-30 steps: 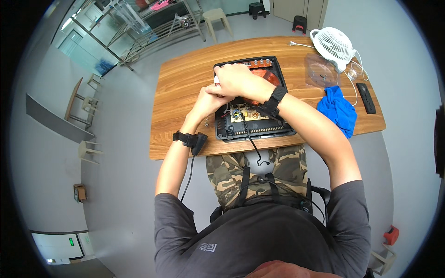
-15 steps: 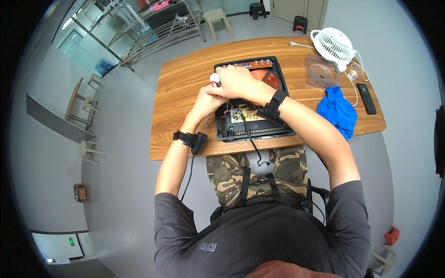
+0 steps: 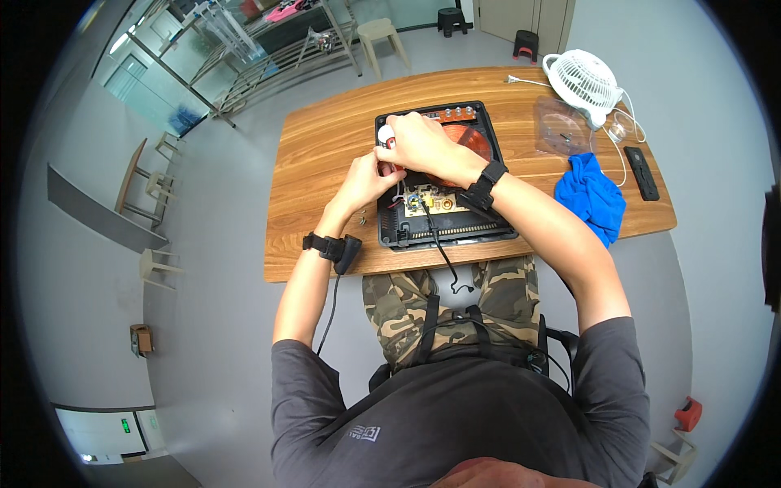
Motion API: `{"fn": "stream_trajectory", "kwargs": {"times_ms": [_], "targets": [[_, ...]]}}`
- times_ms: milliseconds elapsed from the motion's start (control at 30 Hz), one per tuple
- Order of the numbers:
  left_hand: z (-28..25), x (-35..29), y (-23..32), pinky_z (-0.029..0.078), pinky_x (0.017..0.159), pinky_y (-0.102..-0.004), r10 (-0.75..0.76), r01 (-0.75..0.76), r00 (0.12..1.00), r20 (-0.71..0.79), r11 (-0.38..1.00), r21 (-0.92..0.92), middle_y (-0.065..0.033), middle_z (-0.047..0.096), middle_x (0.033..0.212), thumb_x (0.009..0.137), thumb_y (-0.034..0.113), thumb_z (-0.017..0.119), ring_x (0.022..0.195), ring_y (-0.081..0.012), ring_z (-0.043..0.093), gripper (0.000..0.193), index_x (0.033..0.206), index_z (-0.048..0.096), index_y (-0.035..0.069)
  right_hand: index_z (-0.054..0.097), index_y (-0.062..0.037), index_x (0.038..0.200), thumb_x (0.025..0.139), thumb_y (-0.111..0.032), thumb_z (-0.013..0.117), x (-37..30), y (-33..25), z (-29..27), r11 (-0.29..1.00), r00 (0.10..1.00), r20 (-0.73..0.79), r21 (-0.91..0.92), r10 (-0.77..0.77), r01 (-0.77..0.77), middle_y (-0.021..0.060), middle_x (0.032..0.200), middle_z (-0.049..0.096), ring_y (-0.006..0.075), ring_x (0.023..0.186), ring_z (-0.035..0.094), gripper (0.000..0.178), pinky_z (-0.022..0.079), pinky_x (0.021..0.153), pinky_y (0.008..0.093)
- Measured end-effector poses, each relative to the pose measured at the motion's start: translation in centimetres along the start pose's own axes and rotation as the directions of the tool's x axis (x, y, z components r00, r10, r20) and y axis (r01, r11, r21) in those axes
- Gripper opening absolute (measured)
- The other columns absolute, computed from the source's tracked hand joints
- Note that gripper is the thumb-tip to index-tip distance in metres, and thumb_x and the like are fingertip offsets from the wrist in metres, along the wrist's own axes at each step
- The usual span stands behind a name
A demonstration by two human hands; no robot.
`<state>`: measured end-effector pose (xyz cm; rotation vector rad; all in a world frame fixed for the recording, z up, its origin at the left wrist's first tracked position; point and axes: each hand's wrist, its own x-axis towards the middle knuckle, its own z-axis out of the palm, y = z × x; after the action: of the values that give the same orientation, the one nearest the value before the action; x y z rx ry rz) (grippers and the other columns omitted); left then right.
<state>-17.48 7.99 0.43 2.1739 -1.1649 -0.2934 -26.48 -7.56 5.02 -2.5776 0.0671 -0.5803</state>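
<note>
An opened induction cooker (image 3: 396, 235) lies on the table in front of me, its black shell showing a copper coil (image 3: 474, 143), a circuit board (image 3: 446, 203) and an orange strip board (image 3: 458, 114). My right hand (image 3: 425, 146) is closed round a screwdriver (image 3: 386, 133) with a white and red handle, over the cooker's left side. Just below it, my left hand (image 3: 364, 182) has its thumb and fingers pinched together near the tool's lower end. What they pinch is hidden. A black cord (image 3: 439, 240) runs from the board over the table's front edge.
Small screws (image 3: 362, 220) lie left of the cooker on the wooden table (image 3: 317, 163). To the right are a white fan (image 3: 584, 81), a clear plastic tray (image 3: 561, 126), a blue cloth (image 3: 591, 199) and a black flat bar-shaped object (image 3: 643, 173).
The screwdriver's handle has shifted slightly to the right and up, tilting a little. The left hand's fingers have moved a little lower, apart from the right hand's.
</note>
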Motion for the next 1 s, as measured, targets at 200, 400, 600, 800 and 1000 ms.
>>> {"fn": "stream_trajectory", "kwargs": {"times_ms": [200,400,600,800,1000], "targets": [[0.2,-0.4,-1.8,0.055,0.080,-0.0385,0.089,-0.091,0.992,0.092,0.996,0.014,-0.0150,0.070,0.089,0.078,0.007,0.076,0.085,-0.0282,0.069,0.024,0.098,0.069,-0.004,0.072,0.0040,0.093,0.081,-0.035,0.073,0.2,-1.0,-1.3,1.000,1.000,-0.014,0.007,-0.012,0.012,0.0265,0.085,0.072,0.0427,0.084,0.072,0.041,0.060,0.076,0.0478],[0.8,-0.6,-2.5,0.055,0.082,-0.0398,0.158,-0.177,0.978,0.134,0.973,0.147,-0.0163,0.071,0.093,0.078,0.006,0.076,0.088,-0.0306,0.070,0.021,0.096,0.071,-0.003,0.070,0.0045,0.097,0.086,-0.040,0.071,0.2,-1.5,-2.8,1.000,0.999,-0.039,0.005,-0.011,0.011,0.0247,0.080,0.072,0.0404,0.081,0.073,0.046,0.059,0.075,0.0460],[1.1,-0.7,-2.0,0.055,0.074,-0.0392,0.082,-0.085,0.995,0.048,0.994,0.066,-0.0149,0.071,0.082,0.080,0.012,0.077,0.077,-0.0303,0.069,0.017,0.088,0.072,-0.001,0.071,0.0033,0.096,0.086,-0.041,0.071,0.1,-1.5,-3.1,0.999,0.998,-0.058,0.032,-0.018,0.020,0.0244,0.080,0.072,0.0407,0.080,0.073,0.046,0.059,0.074,0.0461],[-0.4,-1.9,-1.7,0.055,0.075,-0.0405,0.094,-0.097,0.995,0.023,0.977,0.190,-0.0160,0.072,0.085,0.082,0.014,0.076,0.079,-0.0319,0.070,0.017,0.090,0.073,0.000,0.070,0.0038,0.094,0.087,-0.042,0.072,0.1,-2.2,-3.6,0.994,0.999,-0.033,0.102,0.036,-0.032,0.0252,0.080,0.072,0.0412,0.078,0.072,0.046,0.058,0.074,0.0453],[-3.4,-3.0,-4.9,0.056,0.077,-0.0416,0.116,-0.079,0.987,-0.113,0.953,0.292,-0.0152,0.072,0.089,0.083,0.015,0.073,0.084,-0.0341,0.070,0.018,0.092,0.073,0.000,0.069,0.0069,0.091,0.089,-0.044,0.073,-0.2,-2.9,-2.7,0.988,0.995,-0.095,0.155,0.019,-0.004,0.0256,0.078,0.071,0.0408,0.076,0.072,0.051,0.058,0.073,0.0442]]}}
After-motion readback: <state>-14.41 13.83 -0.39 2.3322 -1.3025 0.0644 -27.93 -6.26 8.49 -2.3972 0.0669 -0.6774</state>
